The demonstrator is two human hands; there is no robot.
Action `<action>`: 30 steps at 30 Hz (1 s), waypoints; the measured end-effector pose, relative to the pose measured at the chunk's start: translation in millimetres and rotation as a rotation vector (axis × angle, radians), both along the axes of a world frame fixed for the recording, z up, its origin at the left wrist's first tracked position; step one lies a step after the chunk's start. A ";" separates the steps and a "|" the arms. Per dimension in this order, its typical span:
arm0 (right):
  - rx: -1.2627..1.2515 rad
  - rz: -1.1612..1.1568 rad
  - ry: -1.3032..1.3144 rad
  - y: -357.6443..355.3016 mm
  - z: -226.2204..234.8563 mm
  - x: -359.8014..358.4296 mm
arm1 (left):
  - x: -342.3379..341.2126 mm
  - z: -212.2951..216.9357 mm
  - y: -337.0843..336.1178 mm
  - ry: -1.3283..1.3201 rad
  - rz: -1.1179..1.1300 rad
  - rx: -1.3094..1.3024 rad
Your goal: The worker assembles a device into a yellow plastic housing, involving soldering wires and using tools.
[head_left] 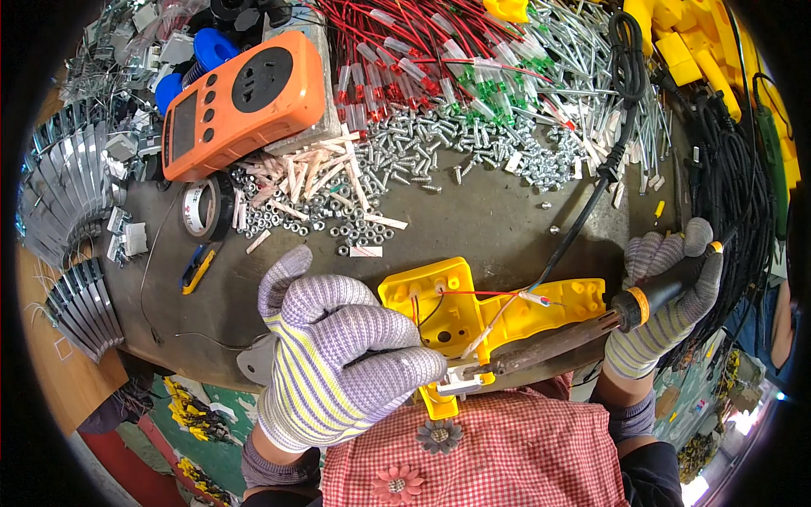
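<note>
My left hand (338, 355), in a striped knit glove, is closed beside a yellow plastic housing (448, 275), fingertips together near its lower end. What they pinch, if anything, is hidden. A small white component (459, 382) sits at that end. My right hand (667, 296), gloved too, grips a soldering iron (583, 342) by its black handle. The iron's tip points left and meets or nearly meets the white component; I cannot tell which. Thin red and black wires run inside the housing. A black cord (574, 228) comes down to it from the upper right.
An orange meter with a socket (245, 101) stands at the back left. Near it lie black tape (207, 207), a utility knife (197, 269) and loose nuts (363, 232). Screws (473, 139) and red-wired lamps (397, 76) pile behind; black cables (726, 194) hang at the right.
</note>
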State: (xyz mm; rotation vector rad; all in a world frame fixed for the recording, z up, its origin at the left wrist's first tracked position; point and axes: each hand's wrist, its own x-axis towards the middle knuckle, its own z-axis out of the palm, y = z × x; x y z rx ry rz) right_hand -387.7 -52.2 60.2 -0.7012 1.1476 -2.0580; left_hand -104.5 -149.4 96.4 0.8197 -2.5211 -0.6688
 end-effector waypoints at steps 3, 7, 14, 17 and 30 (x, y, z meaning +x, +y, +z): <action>0.026 -0.050 -0.043 -2.3 2.7 3.9 | -0.1 0.1 -0.3 -0.008 0.001 0.008; 0.002 -0.008 -0.043 -0.4 1.9 1.6 | -1.1 1.1 -0.2 -0.001 -0.001 -0.002; 0.012 -0.020 -0.036 0.9 0.9 1.6 | -1.8 0.0 0.5 0.001 0.007 0.000; 0.014 -0.013 -0.036 1.9 1.5 0.9 | -1.6 0.4 0.5 -0.001 0.007 -0.001; -0.052 0.127 -0.101 3.9 -3.9 -6.9 | -1.7 4.9 -0.8 -0.011 0.009 -0.049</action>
